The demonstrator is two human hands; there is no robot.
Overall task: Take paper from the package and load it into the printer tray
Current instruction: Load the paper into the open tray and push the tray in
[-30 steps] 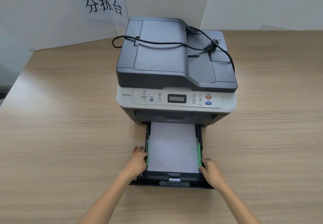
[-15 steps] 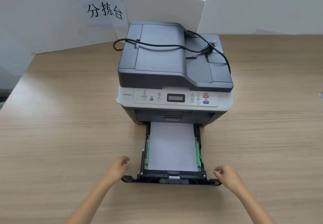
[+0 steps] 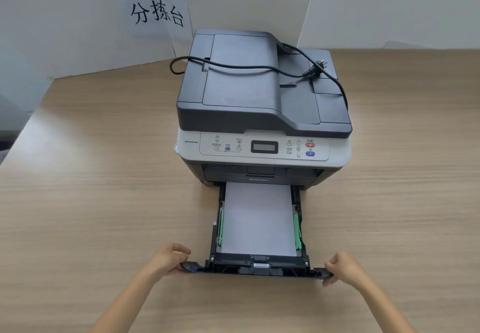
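A grey and white printer [image 3: 262, 104] stands on the wooden table [image 3: 91, 202]. Its black paper tray [image 3: 257, 270] is pulled out toward me, with a white paper stack [image 3: 258, 218] lying flat between green side guides. My left hand [image 3: 170, 258] curls around the left end of the tray's front panel. My right hand [image 3: 344, 267] grips the right end of the same panel. No paper package is in view.
A black power cord [image 3: 259, 68] with its plug lies loose on the printer's lid. White boards [image 3: 78, 20] with a printed sign [image 3: 155, 15] stand behind the printer at the table's far edge. The table's left edge runs diagonally at the left.
My hands left the green side guides inside the tray, moved outward and back, and now grip the two ends of the tray's front panel.
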